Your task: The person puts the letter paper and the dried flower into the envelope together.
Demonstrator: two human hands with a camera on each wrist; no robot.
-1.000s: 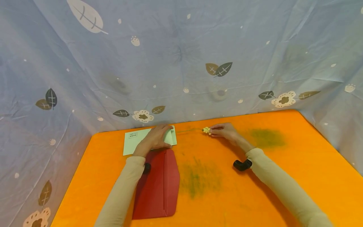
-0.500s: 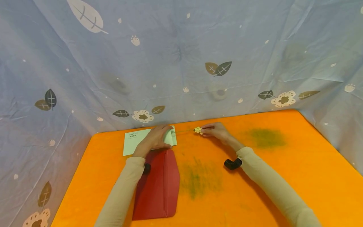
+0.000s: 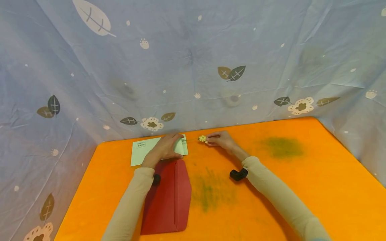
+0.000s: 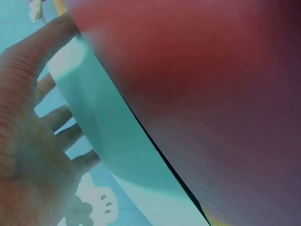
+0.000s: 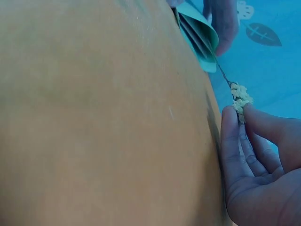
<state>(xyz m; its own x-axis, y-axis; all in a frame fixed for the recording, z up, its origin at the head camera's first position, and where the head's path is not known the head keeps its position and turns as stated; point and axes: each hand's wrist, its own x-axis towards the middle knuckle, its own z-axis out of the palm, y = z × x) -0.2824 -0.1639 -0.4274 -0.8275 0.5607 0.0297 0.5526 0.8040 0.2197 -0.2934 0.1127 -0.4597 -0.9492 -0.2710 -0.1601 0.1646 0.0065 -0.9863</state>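
In the head view a pale green envelope (image 3: 139,155) lies near the table's back edge, with a small printed box on it. Across it my left hand (image 3: 164,147) grips the two long edges between thumb and fingers. Its mouth (image 5: 200,35) bulges open in the right wrist view. My right hand (image 3: 223,140) pinches a small yellow flower (image 5: 241,96) between thumb and fingertips. The flower's thin stem (image 5: 223,71) points left and reaches into the envelope's mouth; the stem's far end is hidden. A red envelope (image 3: 161,204) with its flap to the right lies in front, below my left wrist.
Orange cloth (image 3: 301,187) with green smudges covers the table. A blue-grey patterned curtain (image 3: 193,67) stands close behind it and along both sides. Black camera mounts sit at both wrists, the right one (image 3: 238,174) standing out to the left of its sleeve.
My right hand has moved left with the flower, and less of the stem shows outside the pale green envelope. My left hand and both envelopes have stayed in place.
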